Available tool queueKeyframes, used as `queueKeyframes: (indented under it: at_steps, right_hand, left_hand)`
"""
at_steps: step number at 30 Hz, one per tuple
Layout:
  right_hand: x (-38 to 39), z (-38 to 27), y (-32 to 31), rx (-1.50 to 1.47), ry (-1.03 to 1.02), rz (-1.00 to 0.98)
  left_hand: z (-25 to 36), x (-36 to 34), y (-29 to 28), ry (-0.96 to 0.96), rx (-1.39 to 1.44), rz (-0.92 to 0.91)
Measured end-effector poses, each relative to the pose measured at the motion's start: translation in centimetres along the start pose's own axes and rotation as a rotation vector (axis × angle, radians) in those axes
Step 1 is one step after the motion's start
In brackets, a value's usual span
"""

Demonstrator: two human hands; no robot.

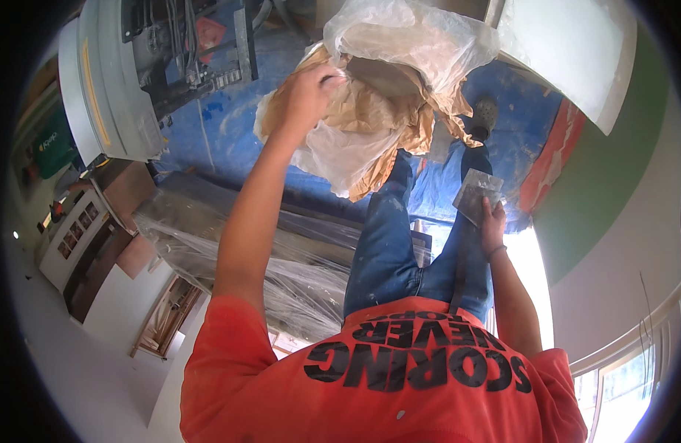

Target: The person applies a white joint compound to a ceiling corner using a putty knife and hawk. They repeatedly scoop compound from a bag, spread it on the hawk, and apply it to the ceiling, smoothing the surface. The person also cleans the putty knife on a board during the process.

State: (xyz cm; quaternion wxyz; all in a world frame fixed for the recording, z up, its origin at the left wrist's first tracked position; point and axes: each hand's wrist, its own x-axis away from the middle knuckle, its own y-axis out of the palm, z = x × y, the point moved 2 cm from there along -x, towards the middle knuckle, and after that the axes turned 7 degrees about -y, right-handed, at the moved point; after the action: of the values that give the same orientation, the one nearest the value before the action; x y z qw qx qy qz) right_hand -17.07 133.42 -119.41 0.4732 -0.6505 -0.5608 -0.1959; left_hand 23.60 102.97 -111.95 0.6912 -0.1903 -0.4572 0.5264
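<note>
My left hand (309, 97) is closed on the rim of a torn brown paper bag (370, 103) with a clear plastic liner (411, 33). The bag hangs open in front of my legs, its crumpled edges folded outward; its contents are hard to make out. Lower on the right, my right hand (493, 227) grips a wide, flat metal scraper (473, 193) smeared with pale residue. Its blade is beside my thigh, apart from the bag.
Blue sheeting (230, 129) covers the floor, with a red strip (555, 155) on the right. Plastic-wrapped furniture (274, 244) lies to the left. A grey machine with cables (185, 52) stands far left, and a white panel (569, 52) far right, near a green-and-white wall (614, 177).
</note>
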Motion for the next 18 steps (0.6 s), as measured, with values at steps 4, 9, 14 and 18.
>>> queueKeyframes:
  at_steps: [4,9,14,18]
  right_hand:
    - [0.1,-0.5,0.2,0.016,-0.019,-0.014]
    - [0.5,0.5,0.6,-0.001,0.003,-0.008]
    - [0.2,2.5,0.9,-0.111,-0.012,0.034]
    - [0.2,3.9,0.9,-0.152,0.045,0.061]
  left_hand:
    - [-0.6,-2.9,6.0,0.247,-0.216,-0.201]
    - [-5.3,-8.8,13.3,0.019,-0.605,-0.401]
    - [-8.1,-11.8,18.5,-0.022,-0.54,-0.329]
    - [-9.0,-11.6,19.5,-0.02,-0.531,-0.378]
